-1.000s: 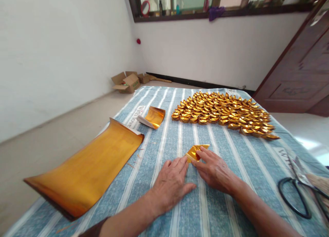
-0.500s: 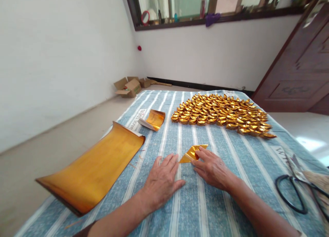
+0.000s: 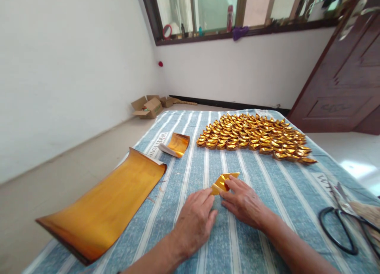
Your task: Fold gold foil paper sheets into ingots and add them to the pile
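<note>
While your left hand (image 3: 194,220) and right hand (image 3: 244,202) press fingertips on one small folded gold paper (image 3: 223,181) lying near the middle of the striped cloth (image 3: 237,242), neither closed round it, you have one large gold sheet (image 3: 103,204) curling at the cloth's left edge, one smaller curled gold piece (image 3: 177,145) beyond it, and folded gold ingots (image 3: 255,136) too many to count massed toward the far edge. One pair of black scissors (image 3: 341,226) lies at the right edge, and past the cloth the bare floor holds some open cardboard boxes (image 3: 148,106) by white walls, under one window (image 3: 219,8) and beside one dark wooden door (image 3: 350,80).
</note>
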{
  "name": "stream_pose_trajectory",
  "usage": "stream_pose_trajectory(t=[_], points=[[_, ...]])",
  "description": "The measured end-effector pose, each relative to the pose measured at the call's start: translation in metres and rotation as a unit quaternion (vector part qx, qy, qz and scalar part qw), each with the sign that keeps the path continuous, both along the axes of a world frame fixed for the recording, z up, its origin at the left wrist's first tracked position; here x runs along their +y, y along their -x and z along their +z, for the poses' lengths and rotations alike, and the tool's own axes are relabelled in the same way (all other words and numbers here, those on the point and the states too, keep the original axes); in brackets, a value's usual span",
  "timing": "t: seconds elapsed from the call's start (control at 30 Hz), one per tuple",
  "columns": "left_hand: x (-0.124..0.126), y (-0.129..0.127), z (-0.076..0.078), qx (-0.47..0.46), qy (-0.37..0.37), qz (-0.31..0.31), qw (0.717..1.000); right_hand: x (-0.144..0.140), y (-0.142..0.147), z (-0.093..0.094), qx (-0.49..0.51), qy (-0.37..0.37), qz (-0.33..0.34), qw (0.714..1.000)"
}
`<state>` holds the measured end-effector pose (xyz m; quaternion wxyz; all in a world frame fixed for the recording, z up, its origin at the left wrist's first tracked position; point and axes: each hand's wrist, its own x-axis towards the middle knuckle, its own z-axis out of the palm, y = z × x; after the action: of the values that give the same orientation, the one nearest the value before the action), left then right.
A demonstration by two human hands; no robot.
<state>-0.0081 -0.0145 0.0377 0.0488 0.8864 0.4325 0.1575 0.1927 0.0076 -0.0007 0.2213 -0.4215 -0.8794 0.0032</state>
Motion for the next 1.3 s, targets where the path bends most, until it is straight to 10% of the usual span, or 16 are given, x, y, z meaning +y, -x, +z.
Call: stream_pose_trajectory(t=[0.47, 1.3], points=[[0.041, -0.011, -0.016, 0.044, 0.043, -0.040, 0.997, 0.012, -0.005, -0.015, 0.128, -0.020, -0.012, 0.992], [0.066, -0.030, 0.000, 0.057, 0.165, 0.129, 0.976, 0.037, -0.004, -0.024, 0.137, -0.036, -0.187, 0.972]])
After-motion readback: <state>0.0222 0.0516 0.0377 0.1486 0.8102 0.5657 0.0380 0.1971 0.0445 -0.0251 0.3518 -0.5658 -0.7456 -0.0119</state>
